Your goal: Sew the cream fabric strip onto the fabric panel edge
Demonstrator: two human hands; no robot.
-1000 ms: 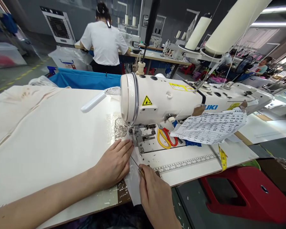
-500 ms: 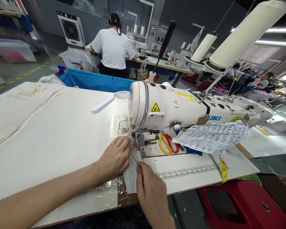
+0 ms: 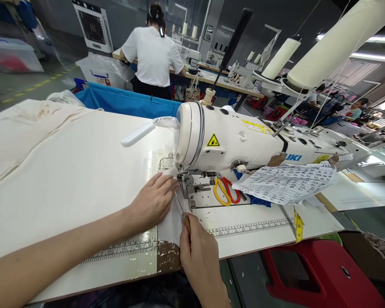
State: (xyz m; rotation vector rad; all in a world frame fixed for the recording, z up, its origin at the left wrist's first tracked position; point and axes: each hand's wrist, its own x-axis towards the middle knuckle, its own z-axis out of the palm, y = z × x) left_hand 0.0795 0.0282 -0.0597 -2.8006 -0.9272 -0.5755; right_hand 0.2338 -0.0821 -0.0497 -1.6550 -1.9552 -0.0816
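A white sewing machine (image 3: 231,137) lies across the white table (image 3: 83,184). Thin white fabric (image 3: 171,226) runs under its needle area. My left hand (image 3: 154,201) presses flat on the fabric just left of the presser foot, fingers pointing at it. In my right hand (image 3: 197,248), near the table's front edge, is an awl (image 3: 186,222) with a wooden handle; its thin metal shaft points up-left to the fabric beside my left fingers. Scissors with yellow and red handles (image 3: 226,191) rest on the machine bed right of the foot.
A printed paper sheet (image 3: 287,184) hangs on the machine's front. Cream fabric (image 3: 35,128) lies at the table's left. Yellow measuring tape (image 3: 298,226) hangs over the front edge, near a red stool (image 3: 327,273). Behind, a person (image 3: 154,55) in white sits beyond a blue cloth bin (image 3: 128,100).
The fabric and my left hand have moved slightly up toward the presser foot, baring more of the brown table edge. My right hand with the awl has shifted slightly left. The camera view has shifted a little.
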